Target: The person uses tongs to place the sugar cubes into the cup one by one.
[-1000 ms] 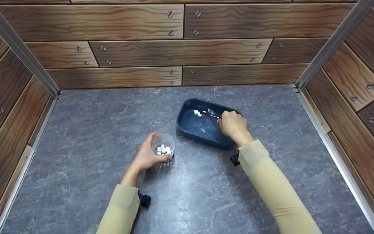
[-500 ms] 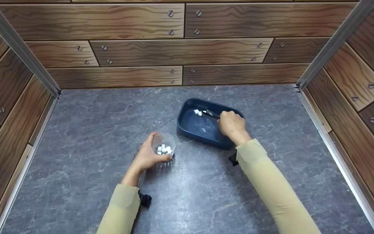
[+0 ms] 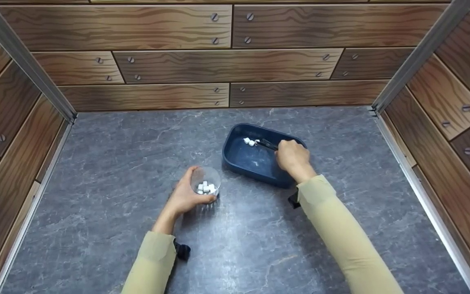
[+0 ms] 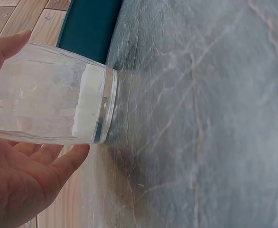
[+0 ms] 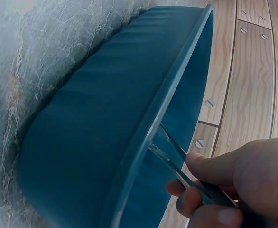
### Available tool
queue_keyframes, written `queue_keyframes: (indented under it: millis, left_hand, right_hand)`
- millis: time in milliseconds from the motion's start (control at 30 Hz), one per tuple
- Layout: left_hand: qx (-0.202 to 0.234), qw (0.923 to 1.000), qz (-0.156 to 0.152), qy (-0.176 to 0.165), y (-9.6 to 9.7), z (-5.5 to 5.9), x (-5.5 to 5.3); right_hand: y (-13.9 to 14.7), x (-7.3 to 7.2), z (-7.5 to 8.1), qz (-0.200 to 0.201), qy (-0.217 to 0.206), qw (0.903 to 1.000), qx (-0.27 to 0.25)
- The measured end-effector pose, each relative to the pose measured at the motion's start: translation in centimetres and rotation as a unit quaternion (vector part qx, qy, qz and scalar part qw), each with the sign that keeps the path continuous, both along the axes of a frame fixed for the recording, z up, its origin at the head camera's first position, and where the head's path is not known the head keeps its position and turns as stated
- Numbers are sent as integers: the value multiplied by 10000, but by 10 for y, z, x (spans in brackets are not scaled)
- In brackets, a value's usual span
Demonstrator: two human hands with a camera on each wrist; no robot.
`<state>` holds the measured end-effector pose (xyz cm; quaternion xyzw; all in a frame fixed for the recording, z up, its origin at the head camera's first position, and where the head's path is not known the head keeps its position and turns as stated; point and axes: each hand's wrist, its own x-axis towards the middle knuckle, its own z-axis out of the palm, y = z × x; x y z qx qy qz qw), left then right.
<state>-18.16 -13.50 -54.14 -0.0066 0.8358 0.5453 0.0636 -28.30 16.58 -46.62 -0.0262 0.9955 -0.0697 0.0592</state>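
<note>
Just off the near-left side of the dark blue basin (image 3: 253, 160), the left hand (image 3: 183, 197) curls fingers and thumb round a clear tumbler (image 3: 205, 174) of white cubes (image 3: 205, 188), probably to keep it steady and upright on the marbled surface (image 3: 137, 163). Above the basin's right part, the right hand (image 3: 293, 158) pinches tweezers (image 3: 269, 144), slanted inward, presumably so their tips reach the loose cubes (image 3: 251, 143) lying toward its far-left corner; whether they touch one is unclear.

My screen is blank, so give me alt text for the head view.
The right hand holds dark tweezers close to white cubes in a blue tray, while the left hand grips a clear cup holding similar cubes. A gray marbled tabletop lies below, wood-patterned walls behind and beside it.
</note>
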Motion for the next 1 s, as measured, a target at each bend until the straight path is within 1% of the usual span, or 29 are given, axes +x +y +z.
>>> queue_keyframes:
  millis: [233, 667, 1000]
  left_hand:
    - [36, 9999, -33, 129, 0, -2, -1]
    - [-59, 9999, -2, 99, 0, -2, -1]
    - [-1, 9999, 7, 116, 0, -2, -1]
  right_hand:
    - [0, -2, -1, 84, -16, 10000, -19]
    - [0, -5, -1, 83, -44, 9999, 75]
    - [2, -5, -1, 70, -31, 10000, 38]
